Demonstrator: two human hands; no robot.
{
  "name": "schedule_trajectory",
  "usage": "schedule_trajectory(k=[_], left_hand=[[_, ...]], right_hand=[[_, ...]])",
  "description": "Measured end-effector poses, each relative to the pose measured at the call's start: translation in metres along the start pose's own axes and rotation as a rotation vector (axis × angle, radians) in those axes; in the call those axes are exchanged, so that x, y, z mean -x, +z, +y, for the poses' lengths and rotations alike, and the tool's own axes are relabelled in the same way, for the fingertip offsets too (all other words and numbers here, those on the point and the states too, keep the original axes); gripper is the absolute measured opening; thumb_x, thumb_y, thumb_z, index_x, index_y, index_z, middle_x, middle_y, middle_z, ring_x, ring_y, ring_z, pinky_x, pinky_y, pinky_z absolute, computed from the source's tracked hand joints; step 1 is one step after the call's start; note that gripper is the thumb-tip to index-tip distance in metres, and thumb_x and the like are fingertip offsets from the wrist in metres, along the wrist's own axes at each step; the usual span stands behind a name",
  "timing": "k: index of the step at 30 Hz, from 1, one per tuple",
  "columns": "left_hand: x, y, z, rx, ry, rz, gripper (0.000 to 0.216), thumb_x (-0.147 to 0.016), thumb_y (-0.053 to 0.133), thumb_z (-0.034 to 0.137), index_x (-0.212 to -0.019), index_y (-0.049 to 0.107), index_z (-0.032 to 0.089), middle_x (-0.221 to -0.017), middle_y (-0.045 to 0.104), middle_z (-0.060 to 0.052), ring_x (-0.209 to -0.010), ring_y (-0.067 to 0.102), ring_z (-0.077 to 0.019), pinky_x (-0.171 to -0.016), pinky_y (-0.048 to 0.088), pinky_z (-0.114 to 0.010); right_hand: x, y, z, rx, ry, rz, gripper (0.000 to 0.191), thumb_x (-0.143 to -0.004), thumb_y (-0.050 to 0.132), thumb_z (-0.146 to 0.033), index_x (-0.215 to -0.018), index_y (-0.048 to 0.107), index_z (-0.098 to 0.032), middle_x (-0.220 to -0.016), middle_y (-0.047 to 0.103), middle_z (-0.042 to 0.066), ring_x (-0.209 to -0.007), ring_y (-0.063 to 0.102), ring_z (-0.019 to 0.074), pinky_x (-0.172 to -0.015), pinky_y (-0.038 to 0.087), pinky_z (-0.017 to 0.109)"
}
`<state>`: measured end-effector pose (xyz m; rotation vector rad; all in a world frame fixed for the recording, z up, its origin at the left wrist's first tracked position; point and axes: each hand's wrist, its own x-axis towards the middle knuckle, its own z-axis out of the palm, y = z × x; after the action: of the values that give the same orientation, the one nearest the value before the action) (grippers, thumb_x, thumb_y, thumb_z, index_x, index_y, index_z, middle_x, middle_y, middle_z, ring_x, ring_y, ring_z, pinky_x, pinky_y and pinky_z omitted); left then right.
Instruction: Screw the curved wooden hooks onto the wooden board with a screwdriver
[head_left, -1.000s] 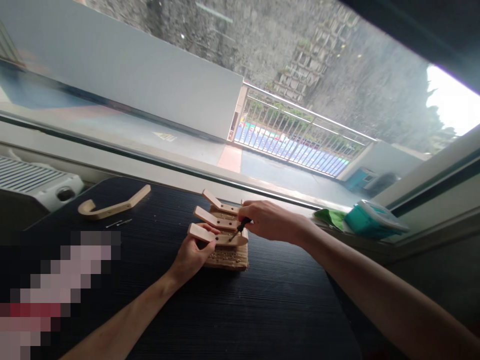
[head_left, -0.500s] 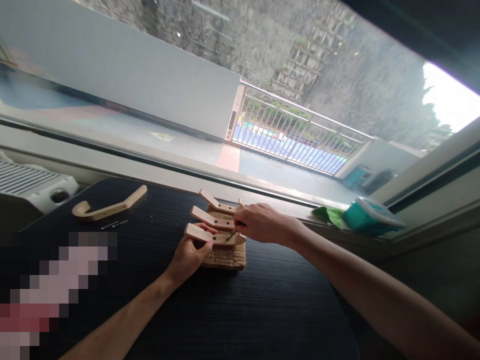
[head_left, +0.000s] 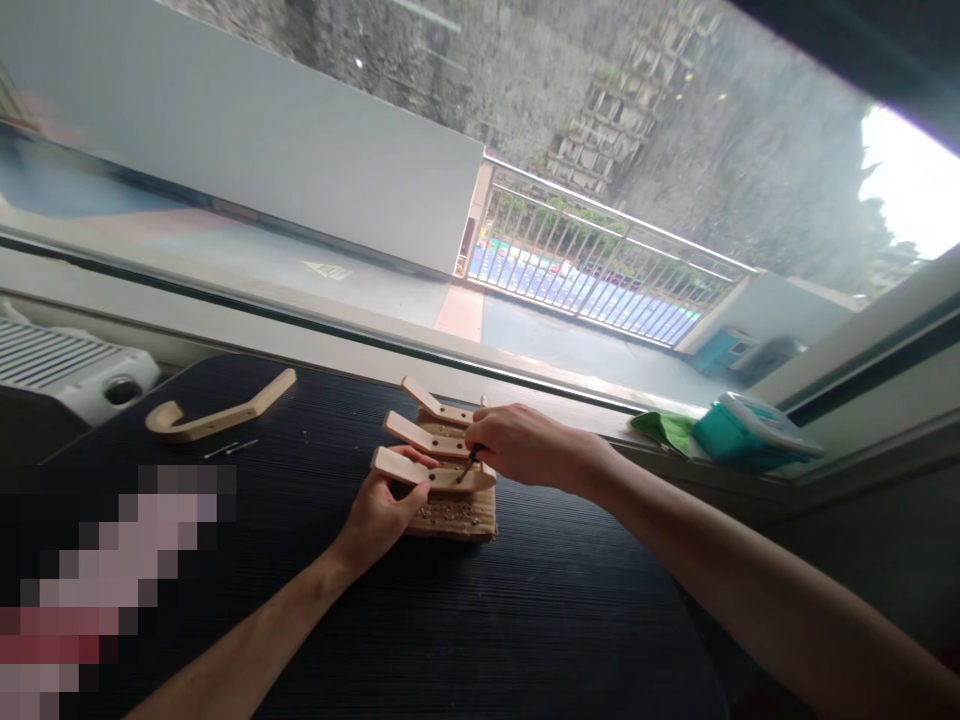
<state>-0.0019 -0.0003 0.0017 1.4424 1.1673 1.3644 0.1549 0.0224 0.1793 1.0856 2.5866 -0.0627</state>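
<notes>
Fingers of the left hand (head_left: 381,507) pinch the nearest wooden hook (head_left: 399,467) atop a brown block (head_left: 486,526) on the dark surface (head_left: 525,620); the right hand (head_left: 519,442), fingers curled, grips a screwdriver (head_left: 468,463) (tip down on the hook's right half).

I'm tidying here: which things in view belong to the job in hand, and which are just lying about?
In the job:
screwdriver-like tool, in the right hand
nearest wooden hook, held by the left hand
block beneath, with two more hooks

Lying about:
loose hook and thin metal pieces, perhaps related
teal box, green cloth
</notes>
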Motion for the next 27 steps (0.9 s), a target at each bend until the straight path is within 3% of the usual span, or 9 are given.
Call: schedule_trajectory(k=[7,10,13,19,21,24,27], left_hand=[[0.001,0.000,0.003,0.017,-0.024,-0.003,0.019,-0.071,0.063,0.030,-0.087,0.060,0.019,-0.098,0.065,-0.006,-0.101,0.059,-0.0235,-0.095,0.044,-0.040],[0.002,0.000,0.005,0.033,-0.038,0.001,0.020,-0.070,0.064,0.031,-0.086,0.060,0.020,-0.098,0.066,-0.006,-0.100,0.060,-0.0236,-0.094,0.045,-0.040],[0.002,0.001,0.005,0.051,-0.055,0.015,0.024,-0.069,0.064,0.033,-0.089,0.061,0.019,-0.100,0.066,-0.006,-0.100,0.061,-0.0240,-0.094,0.046,-0.040],[-0.004,-0.011,0.010,0.132,-0.058,0.127,0.038,-0.075,0.060,0.035,-0.108,0.049,0.019,-0.102,0.067,-0.007,-0.103,0.061,-0.0240,-0.091,0.047,-0.040],[-0.005,-0.018,0.013,-0.030,0.087,0.224,0.032,-0.078,0.057,0.031,-0.107,0.051,0.019,-0.104,0.065,-0.007,-0.103,0.060,-0.0239,-0.093,0.046,-0.041],[-0.001,-0.023,0.020,-0.389,0.473,0.289,0.022,-0.076,0.059,0.022,-0.098,0.058,0.022,-0.102,0.064,-0.005,-0.107,0.057,-0.0249,-0.101,0.040,-0.044],[0.010,-0.015,0.026,-0.648,0.727,0.108,0.021,-0.076,0.057,0.016,-0.094,0.061,0.026,-0.098,0.069,-0.002,-0.105,0.059,-0.0239,-0.108,0.029,-0.050]], right_hand=[[0.005,-0.004,-0.004,0.000,0.084,-0.034,0.029,-0.093,0.042,-0.018,-0.084,0.069,-0.012,-0.085,0.069,0.010,-0.075,0.062,0.0173,-0.061,0.035,0.026],[0.008,-0.003,-0.003,-0.017,0.079,-0.011,0.020,-0.089,0.049,-0.016,-0.094,0.068,-0.015,-0.087,0.068,0.009,-0.078,0.062,0.0182,-0.060,0.036,0.025],[0.011,-0.003,-0.002,-0.045,0.073,0.014,0.024,-0.083,0.054,-0.009,-0.103,0.066,-0.016,-0.095,0.068,0.009,-0.087,0.062,0.0184,-0.065,0.038,0.024],[0.012,0.002,-0.002,-0.029,0.028,0.007,0.019,-0.086,0.049,-0.005,-0.088,0.066,-0.012,-0.095,0.068,0.010,-0.085,0.063,0.0174,-0.067,0.039,0.025],[0.011,0.005,-0.002,-0.025,0.020,0.014,0.019,-0.087,0.048,-0.006,-0.087,0.066,-0.012,-0.097,0.068,0.010,-0.085,0.063,0.0176,-0.068,0.040,0.025],[0.010,0.007,-0.003,-0.003,0.029,0.020,0.019,-0.087,0.048,-0.005,-0.087,0.065,-0.012,-0.097,0.068,0.011,-0.084,0.064,0.0175,-0.067,0.040,0.024],[0.009,0.007,-0.003,0.014,0.034,0.019,0.018,-0.087,0.048,-0.006,-0.088,0.065,-0.012,-0.094,0.068,0.010,-0.084,0.064,0.0180,-0.067,0.041,0.025]])
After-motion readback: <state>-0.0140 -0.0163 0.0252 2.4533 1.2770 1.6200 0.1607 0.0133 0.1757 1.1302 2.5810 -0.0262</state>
